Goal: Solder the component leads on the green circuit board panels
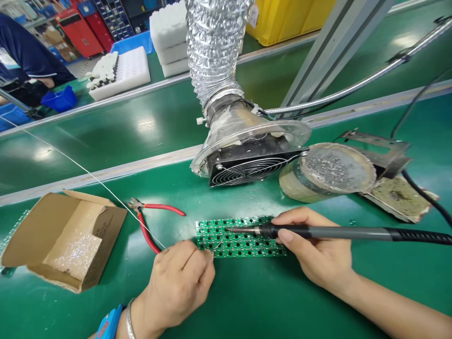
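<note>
A green circuit board panel (243, 245) with many small holes lies flat on the green mat in front of me. My right hand (314, 249) grips a soldering iron (339, 232), its tip resting on the panel's left half. My left hand (180, 282) pinches a thin solder wire (88, 173) that runs up and away to the left, its end held near the iron tip at the panel's left edge.
Red-handled cutters (150, 221) lie left of the panel. An open cardboard box (67, 238) sits at the left. A fume extractor fan (247, 162) on a foil duct (215, 47) stands behind, with a solder-dross tin (332, 169) to its right. Another person's sleeve (28, 52) shows far left.
</note>
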`<state>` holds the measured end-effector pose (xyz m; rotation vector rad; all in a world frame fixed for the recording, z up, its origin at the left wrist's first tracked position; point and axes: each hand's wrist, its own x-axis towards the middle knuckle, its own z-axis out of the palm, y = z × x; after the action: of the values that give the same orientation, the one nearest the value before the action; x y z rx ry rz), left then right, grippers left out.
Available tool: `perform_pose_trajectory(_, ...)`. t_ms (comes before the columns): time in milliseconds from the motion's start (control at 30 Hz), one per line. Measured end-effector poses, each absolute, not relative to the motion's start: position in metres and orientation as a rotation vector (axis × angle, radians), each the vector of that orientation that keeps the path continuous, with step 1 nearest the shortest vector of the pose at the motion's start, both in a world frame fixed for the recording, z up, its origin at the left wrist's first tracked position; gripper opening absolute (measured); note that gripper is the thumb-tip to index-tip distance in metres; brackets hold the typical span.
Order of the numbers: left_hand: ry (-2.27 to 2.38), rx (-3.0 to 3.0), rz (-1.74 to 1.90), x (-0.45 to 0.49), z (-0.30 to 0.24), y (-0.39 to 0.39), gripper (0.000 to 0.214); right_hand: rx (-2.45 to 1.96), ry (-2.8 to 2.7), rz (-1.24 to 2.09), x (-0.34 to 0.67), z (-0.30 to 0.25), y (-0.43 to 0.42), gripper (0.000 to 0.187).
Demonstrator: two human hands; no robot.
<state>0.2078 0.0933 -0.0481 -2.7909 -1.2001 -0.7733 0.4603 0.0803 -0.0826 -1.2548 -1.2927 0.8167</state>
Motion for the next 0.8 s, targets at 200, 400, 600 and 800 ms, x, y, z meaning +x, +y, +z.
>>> perform_pose_trajectory(200, -1.18, -2.787, -0.772, 0.2081, -0.048, 0.0933, 0.019, -1.281, -1.513, 0.766, 0.4659, -0.0871, 0.0753, 0.014)
perform_pose_trajectory(400, -1.2, -2.794, -0.753, 0.2093, -0.0493, 0.0949, 0.019, -1.302, -1.572, 0.749, 0.4645, -0.0847, 0.0766, 0.015)
perform_pose_trajectory(600, -1.193, -2.794, -0.746, 0.2099, -0.0505, 0.0964, 0.02, -1.314, -1.573, 0.753, 0.4641, -0.0835, 0.0766, 0.015)
perform_pose_trajectory(800, -1.184, -2.796, -0.742, 0.2114, -0.0515, 0.097, 0.014, -1.276, -1.464, 0.797, 0.4621, -0.0845, 0.0767, 0.012)
